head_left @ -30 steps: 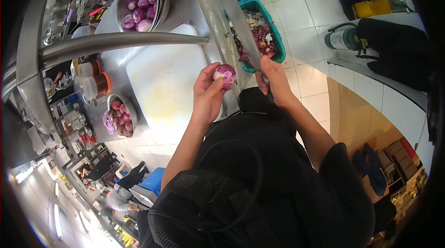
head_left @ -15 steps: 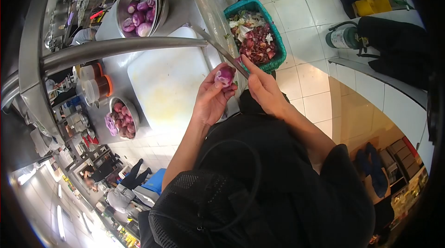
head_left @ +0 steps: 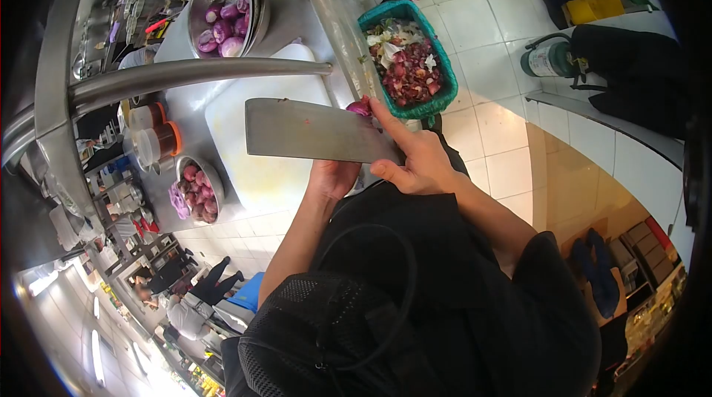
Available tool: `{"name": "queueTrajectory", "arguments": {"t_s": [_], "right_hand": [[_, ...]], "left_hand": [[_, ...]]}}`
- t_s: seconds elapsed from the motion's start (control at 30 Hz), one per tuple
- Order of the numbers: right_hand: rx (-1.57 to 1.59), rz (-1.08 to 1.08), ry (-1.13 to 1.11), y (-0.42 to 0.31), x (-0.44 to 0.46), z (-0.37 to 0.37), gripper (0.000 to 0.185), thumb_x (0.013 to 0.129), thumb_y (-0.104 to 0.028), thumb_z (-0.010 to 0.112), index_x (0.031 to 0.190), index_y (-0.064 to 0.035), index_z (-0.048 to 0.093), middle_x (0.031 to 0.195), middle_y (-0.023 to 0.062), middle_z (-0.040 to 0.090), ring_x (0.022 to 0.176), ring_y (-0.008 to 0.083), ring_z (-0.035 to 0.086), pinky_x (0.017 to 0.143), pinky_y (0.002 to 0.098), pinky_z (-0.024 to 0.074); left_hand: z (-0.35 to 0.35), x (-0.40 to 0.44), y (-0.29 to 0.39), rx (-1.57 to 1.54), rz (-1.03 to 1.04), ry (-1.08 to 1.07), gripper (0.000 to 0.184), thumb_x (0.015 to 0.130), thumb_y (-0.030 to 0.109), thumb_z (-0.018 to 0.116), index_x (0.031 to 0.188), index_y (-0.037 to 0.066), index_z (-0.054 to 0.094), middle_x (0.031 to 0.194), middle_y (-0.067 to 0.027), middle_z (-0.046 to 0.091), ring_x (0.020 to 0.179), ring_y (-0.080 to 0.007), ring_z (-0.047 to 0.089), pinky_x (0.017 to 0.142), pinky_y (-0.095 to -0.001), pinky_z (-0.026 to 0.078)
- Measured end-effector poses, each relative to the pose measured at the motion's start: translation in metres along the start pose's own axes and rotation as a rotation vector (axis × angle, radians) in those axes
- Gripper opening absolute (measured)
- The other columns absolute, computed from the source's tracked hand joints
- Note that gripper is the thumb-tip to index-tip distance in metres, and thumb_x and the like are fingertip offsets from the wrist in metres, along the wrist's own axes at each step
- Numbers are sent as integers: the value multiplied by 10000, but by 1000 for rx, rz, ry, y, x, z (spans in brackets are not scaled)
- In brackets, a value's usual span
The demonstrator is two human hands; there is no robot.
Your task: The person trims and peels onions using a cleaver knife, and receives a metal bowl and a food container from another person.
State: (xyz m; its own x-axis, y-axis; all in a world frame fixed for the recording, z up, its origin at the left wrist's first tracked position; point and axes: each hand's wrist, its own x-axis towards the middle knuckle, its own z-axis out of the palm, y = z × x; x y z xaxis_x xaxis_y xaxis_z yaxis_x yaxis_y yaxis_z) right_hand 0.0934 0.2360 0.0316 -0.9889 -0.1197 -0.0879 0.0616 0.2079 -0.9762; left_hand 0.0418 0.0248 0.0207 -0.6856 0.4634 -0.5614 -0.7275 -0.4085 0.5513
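My right hand (head_left: 424,162) grips a broad-bladed cleaver (head_left: 315,132), its flat face turned up toward me. The forefinger stretches along the far side, near a purple onion (head_left: 359,108) that peeks out past the blade's edge. Beneath the cleaver, my left hand (head_left: 334,178) is closed around that onion; the blade covers its fingers and most of the onion. A white cutting board (head_left: 256,182) lies on the metal counter just left of both hands.
A teal-lined bin (head_left: 450,74) of onion skins stands on the floor beyond my hands. Peeled onions fill a steel colander (head_left: 194,7); unpeeled ones sit in a smaller bowl (head_left: 217,188). A metal rail (head_left: 200,79) crosses above the board. Other people are around.
The cleaver has swung from edge-on to flat, its blade now reaching left over my left hand. It hides most of the onion, which showed fully before.
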Motion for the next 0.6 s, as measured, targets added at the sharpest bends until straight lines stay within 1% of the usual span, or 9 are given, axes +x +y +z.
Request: {"name": "queueTrajectory", "arguments": {"t_s": [0.07, 0.13, 0.17, 0.23, 0.27, 0.33, 0.43, 0.5, 0.6], "right_hand": [[5, 4, 8, 1, 0, 0, 974, 842, -648, 665, 1579, -129, 297, 632, 193, 596, 585, 412, 622, 558, 461, 465], [-36, -61, 37, 9, 1, 3, 864, 897, -614, 634, 1550, -115, 368, 603, 135, 602, 524, 308, 614, 526, 409, 453], [-36, -61, 37, 17, 2, 8, 864, 897, -614, 634, 1550, -115, 368, 603, 135, 602, 524, 308, 614, 526, 409, 453], [520, -53, 89, 30, 6, 20, 715, 982, -553, 565, 1498, -71, 451, 564, 31, 544, 459, 142, 516, 473, 304, 403], [520, -53, 89, 35, 5, 19, 715, 982, -553, 565, 1498, -71, 451, 564, 31, 544, 459, 142, 516, 473, 304, 403], [810, 215, 71, 38, 3, 10, 612, 1044, -476, 505, 1456, -24, 486, 569, -43, 466, 465, 32, 401, 450, 219, 333], [826, 311, 149, 49, 10, 4, 617, 1045, -485, 497, 1419, 5, 510, 566, -46, 431, 450, 34, 369, 437, 205, 307], [806, 278, 131, 44, 8, -1, 626, 1055, -472, 481, 1451, 14, 475, 575, -45, 458, 452, 42, 380, 449, 216, 321], [638, 187, 174, 38, 4, 7, 687, 1022, -503, 529, 1500, -21, 427, 557, -10, 448, 444, 97, 401, 459, 276, 362]], "left_hand": [[1, 1, -1, 40, 31, 32, 463, 917, 324, 715, 1286, 73, 591, 1248, -60, 649, 1170, -210, 598, 1048, -409, 449], [6, 7, 0, 93, 79, 45, 456, 920, 294, 712, 1287, 54, 587, 1248, -83, 651, 1144, -213, 614, 1027, -397, 468], [8, 9, 0, 146, 128, 58, 449, 923, 265, 709, 1288, 35, 583, 1248, -106, 652, 1119, -216, 629, 1006, -384, 487], [17, 12, 3, 155, 109, 51, 461, 922, 253, 703, 1293, 12, 574, 1262, -131, 645, 1109, -216, 636, 1000, -372, 494], [19, 12, 4, 162, 92, 43, 472, 921, 241, 696, 1297, -12, 565, 1276, -156, 638, 1100, -216, 642, 995, -360, 500], [14, 12, 5, 155, 62, 23, 490, 916, 241, 698, 1304, -24, 558, 1275, -161, 639, 1104, -215, 642, 1003, -354, 497], [19, 9, 7, 167, 25, -5, 515, 910, 251, 702, 1312, -35, 551, 1268, -165, 644, 1109, -214, 641, 1013, -347, 493], [21, 10, 8, 192, 17, -14, 524, 908, 261, 703, 1314, -34, 551, 1262, -163, 647, 1110, -215, 641, 1015, -347, 492], [17, 13, 3, 202, 49, -20, 529, 915, 269, 695, 1323, -31, 543, 1275, -158, 640, 1107, -216, 643, 1012, -352, 494]]}}
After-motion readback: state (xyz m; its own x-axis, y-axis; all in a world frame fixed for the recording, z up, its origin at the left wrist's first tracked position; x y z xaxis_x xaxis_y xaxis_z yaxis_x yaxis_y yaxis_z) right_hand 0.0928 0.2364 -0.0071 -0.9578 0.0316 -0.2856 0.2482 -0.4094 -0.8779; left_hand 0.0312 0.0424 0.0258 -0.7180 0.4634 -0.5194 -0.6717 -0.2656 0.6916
